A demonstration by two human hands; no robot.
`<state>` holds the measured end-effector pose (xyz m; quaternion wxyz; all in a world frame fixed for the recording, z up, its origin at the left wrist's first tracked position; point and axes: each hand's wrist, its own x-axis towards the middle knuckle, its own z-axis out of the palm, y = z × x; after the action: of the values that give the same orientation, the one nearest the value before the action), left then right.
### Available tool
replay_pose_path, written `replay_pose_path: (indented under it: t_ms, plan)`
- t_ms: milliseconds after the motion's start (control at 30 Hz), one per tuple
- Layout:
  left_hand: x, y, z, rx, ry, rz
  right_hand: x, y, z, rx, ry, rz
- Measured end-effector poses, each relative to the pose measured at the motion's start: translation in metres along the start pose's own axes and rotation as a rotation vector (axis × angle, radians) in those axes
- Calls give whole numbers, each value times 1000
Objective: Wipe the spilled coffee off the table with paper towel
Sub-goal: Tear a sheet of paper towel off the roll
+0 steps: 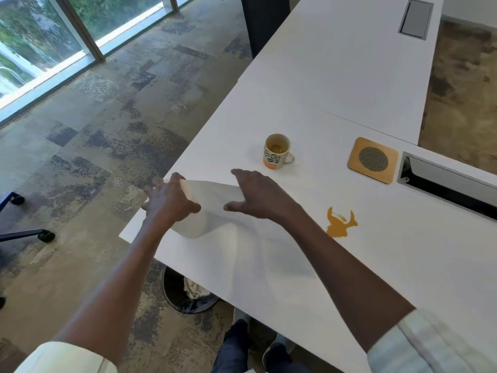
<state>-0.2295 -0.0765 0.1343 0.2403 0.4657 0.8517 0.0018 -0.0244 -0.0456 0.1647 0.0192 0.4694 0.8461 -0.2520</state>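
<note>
We look down on a long white laminate desk (349, 76) that runs from 7 o'clock toward 1 o'clock. Near its edge at 9 o'clock stands a white paper towel roll (212, 208), with a loose sheet trailing from it toward 6 o'clock across the desk. Our left hand (172, 200) holds the roll at its left side, its grip curled round the roll. Our right hand (258, 195) rests on the sheet over the roll, its grip spread with fingers fairly straight. Under the desk at 6 o'clock sits a dark round waste bin (185, 294) with crumpled paper inside. At 3 o'clock lies a square wooden coaster (372, 160) with a round mesh centre. A cream mug with an orange band (277, 152) stands at 12 o'clock from our hands. The orange-brown coffee spill (340, 223) lies at 3 o'clock from our right hand, well apart from the towel.
</note>
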Motion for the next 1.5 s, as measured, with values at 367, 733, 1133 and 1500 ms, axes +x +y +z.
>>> replay_pose_path:
  t_ms: [367, 733, 1133, 1500]
  plan:
    - [14, -24, -16, -28, -44, 111, 52, -2, 44, 48, 135, 26]
    - [38, -44, -40, -102, -97, 108, 57, 7, 52, 125, 133, 101]
    - [57, -49, -45, -182, -118, 60, 49, 41, 70, 119, -161, 205]
    - [61, -34, -43, -207, -65, -26, -8, 99, 83, 173, -318, 355]
